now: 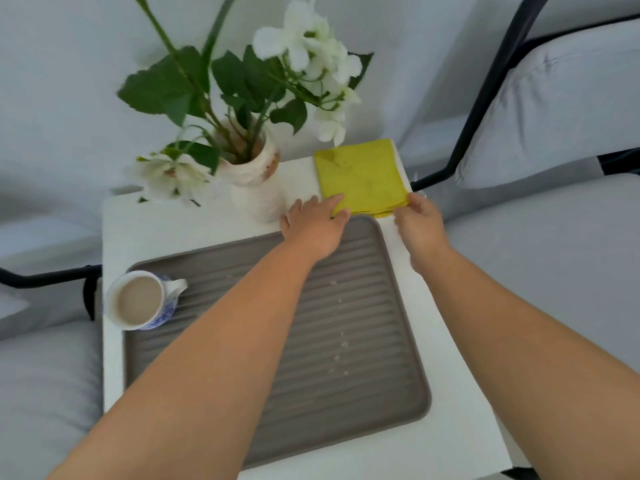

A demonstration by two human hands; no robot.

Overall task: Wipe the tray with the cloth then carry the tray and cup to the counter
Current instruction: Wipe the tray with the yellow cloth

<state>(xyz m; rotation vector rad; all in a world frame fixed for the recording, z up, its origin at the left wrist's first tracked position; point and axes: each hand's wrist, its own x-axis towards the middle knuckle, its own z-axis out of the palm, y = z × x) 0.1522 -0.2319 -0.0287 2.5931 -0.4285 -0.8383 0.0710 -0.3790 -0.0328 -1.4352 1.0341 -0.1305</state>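
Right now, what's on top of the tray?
On the tray stand the cup of milky drink and scattered crumbs; both forearms hide part of its surface.

1. A white side table (450,393) with a smooth top.
2. A white vase (254,181) at the table's far side, holding white flowers (308,43) and green leaves (156,84).
3. Grey cushions (561,98) on a black metal frame (485,88) to the right.
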